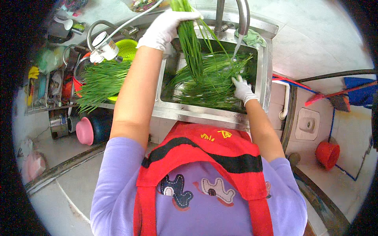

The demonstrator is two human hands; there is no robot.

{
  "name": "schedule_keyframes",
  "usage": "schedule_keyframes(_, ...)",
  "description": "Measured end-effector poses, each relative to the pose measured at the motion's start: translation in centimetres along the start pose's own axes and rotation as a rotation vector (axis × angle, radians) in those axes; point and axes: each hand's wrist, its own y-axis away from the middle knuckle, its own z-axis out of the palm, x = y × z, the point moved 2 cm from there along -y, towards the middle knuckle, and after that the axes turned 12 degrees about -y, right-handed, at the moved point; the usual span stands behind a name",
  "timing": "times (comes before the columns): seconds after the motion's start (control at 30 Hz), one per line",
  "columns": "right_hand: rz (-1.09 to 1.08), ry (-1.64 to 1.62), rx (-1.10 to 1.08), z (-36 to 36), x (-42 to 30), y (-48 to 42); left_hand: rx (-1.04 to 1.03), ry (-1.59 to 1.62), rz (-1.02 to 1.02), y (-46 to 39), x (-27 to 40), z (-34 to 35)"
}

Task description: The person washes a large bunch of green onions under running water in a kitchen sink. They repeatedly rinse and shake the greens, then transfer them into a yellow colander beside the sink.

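Note:
My gloved left hand (165, 28) grips a bunch of long green chives (189, 44) above the stainless steel sink (203, 110). The bunch hangs down, its lower ends meeting the loose chives (206, 88) spread across the basin. At the right side of the basin, my gloved right hand (243, 89) reaches among the loose chives with its fingertips on the leaves. Whether it pinches any of them is hard to see. Water runs from the curved faucet (243, 17) into the basin near my right hand.
Left of the sink, more chives (106, 76) lie over a yellow-green plastic colander (127, 49). A white faucet filter (104, 45) hangs above them. A green cloth (251, 37) rests at the sink's back right corner. Below left are a pink basin (84, 131) and a metal pot (58, 126).

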Motion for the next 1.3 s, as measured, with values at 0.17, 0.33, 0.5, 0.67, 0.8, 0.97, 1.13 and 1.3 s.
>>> schedule_keyframes(0.17,-0.233,-0.871,0.513,-4.3,-0.9,-4.5,-0.019,0.16,0.181,1.7,0.7,-2.6)
schedule_keyframes(0.33,-0.361,-0.717,0.795,-8.9,-3.2,-2.3,0.086,0.161,0.261,4.5,1.1,-4.8)
schedule_keyframes(0.5,-0.083,-1.408,-0.043,-7.1,-8.9,0.9,0.106,0.309,0.254,6.6,1.1,-5.4)
schedule_keyframes(0.67,-0.224,-1.757,0.122,-6.5,-10.5,1.5,-0.022,0.441,0.249,8.0,0.6,-6.5)
schedule_keyframes(0.8,-0.164,-1.859,0.163,-7.9,-8.8,4.0,0.089,0.661,0.288,9.9,-1.5,-10.3)
schedule_keyframes(0.97,-0.107,-2.08,0.193,-7.9,-9.1,6.3,0.148,0.832,0.335,12.4,-3.4,-14.6)
schedule_keyframes(1.13,-0.12,-2.162,0.2,-8.5,-12.0,9.3,0.099,0.688,0.412,13.6,-5.4,-16.4)
schedule_keyframes(1.3,-0.171,-2.226,0.303,-10.0,-13.3,11.4,0.465,-0.009,0.249,14.8,-6.5,-14.7)
